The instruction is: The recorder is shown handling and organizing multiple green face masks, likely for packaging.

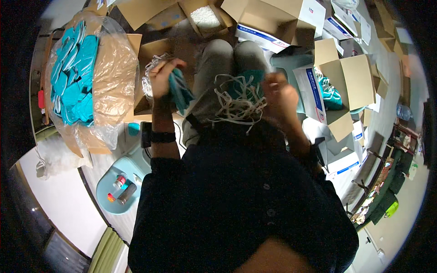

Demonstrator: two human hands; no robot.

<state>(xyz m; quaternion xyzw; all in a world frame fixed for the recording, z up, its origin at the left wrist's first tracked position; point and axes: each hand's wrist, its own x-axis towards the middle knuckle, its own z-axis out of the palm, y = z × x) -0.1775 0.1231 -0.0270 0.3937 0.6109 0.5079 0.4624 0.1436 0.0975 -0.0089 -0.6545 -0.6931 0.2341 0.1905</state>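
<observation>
My left hand [165, 75] is closed around the upper end of a teal fabric pad with white edges [180, 93], which hangs beside my left leg. My right hand [281, 94], blurred by motion, has its fingers curled beside my right thigh; whatever sits in them is too smeared to make out. Between the hands, a loose tangle of white straps [239, 104] lies across my lap. Under the straps, part of another teal piece [249, 81] shows. More white cords [149, 82] hang bunched behind my left hand, over a brown carton [144, 51].
At left, a clear plastic bag [116, 77] holds a heap of teal pads [73, 77]. An open carton [359, 84] at right contains teal pieces with white straps [331, 94]. More cartons [261, 36] stand ahead. A pale blue stool [107, 189] carries a bottle [120, 181].
</observation>
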